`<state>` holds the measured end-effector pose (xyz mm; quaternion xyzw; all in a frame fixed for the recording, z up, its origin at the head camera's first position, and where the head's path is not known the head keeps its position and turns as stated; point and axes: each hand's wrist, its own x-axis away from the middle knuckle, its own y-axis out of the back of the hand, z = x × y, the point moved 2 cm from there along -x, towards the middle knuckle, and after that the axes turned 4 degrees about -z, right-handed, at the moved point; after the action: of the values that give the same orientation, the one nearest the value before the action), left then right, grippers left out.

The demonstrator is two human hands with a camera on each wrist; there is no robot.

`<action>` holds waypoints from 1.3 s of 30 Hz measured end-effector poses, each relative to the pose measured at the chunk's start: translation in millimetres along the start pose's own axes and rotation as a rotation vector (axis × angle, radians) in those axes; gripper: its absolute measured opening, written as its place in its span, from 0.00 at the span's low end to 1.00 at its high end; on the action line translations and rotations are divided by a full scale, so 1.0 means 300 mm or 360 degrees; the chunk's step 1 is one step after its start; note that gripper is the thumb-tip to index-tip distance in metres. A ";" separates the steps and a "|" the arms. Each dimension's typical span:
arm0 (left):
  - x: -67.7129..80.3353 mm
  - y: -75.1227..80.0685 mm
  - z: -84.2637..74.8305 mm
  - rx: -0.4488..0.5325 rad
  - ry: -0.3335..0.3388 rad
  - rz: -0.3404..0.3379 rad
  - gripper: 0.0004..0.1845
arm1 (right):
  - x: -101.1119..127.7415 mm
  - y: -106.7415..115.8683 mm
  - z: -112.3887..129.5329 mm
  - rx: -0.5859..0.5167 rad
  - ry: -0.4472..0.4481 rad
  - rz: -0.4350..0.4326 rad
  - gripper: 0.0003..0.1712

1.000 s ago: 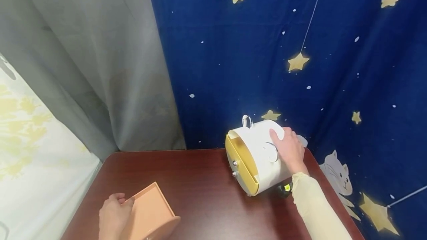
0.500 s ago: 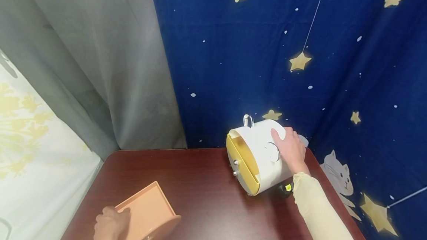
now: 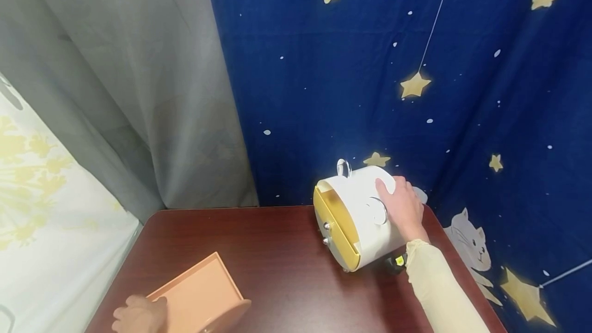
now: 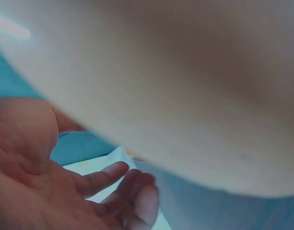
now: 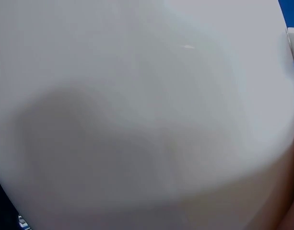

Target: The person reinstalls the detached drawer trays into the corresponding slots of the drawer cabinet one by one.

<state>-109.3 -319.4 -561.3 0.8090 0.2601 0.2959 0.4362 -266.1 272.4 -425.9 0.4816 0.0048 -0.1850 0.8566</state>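
Observation:
A white rounded drawer box (image 3: 376, 243) with ring-shaped ears sits tilted on the right of the table. Its yellow drawer (image 3: 339, 227) is in place, with two silver knobs on the front. My right hand (image 3: 406, 209) grips the top and far side of the box, thumb across the white shell. To the left lies a loose peach drawer (image 3: 203, 289) with a rounded front. My left hand (image 3: 140, 315) is at its left edge, fingers loosely bent; in the left wrist view those fingers (image 4: 142, 199) hold nothing, and a blurred pale surface fills the upper part.
The dark red-brown table (image 3: 282, 251) ends at a back edge against a grey curtain (image 3: 199, 117) and a blue star-patterned curtain (image 3: 296, 91). Beneath the right wrist is a small black item (image 3: 396, 262) with a yellow-green mark. White cloth (image 3: 51, 220) hangs at the left.
My left hand has slid left and down along the peach drawer, away from its far rim. The drawer, the white box and my right hand have stayed put.

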 end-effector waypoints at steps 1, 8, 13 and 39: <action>-0.002 -0.003 0.002 -0.0002 0.0025 0.0025 0.39 | 0.000 0.000 -0.001 0.0005 0.0003 0.0000 0.55; -0.011 -0.019 0.009 0.0036 0.0002 0.0127 0.36 | -0.004 -0.001 -0.005 0.0012 0.0011 -0.0017 0.54; -0.017 -0.026 0.002 0.0035 -0.0115 0.0112 0.33 | -0.001 0.000 -0.003 0.0011 0.0004 -0.0012 0.54; 0.009 -0.057 -0.109 0.0230 -0.0369 0.0177 0.31 | -0.001 -0.002 -0.004 0.0016 0.0002 -0.0004 0.54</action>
<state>-133.3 -291.3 -560.9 0.8803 0.1833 0.2046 0.3868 -266.3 273.2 -426.9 0.4859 0.0049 -0.1860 0.8540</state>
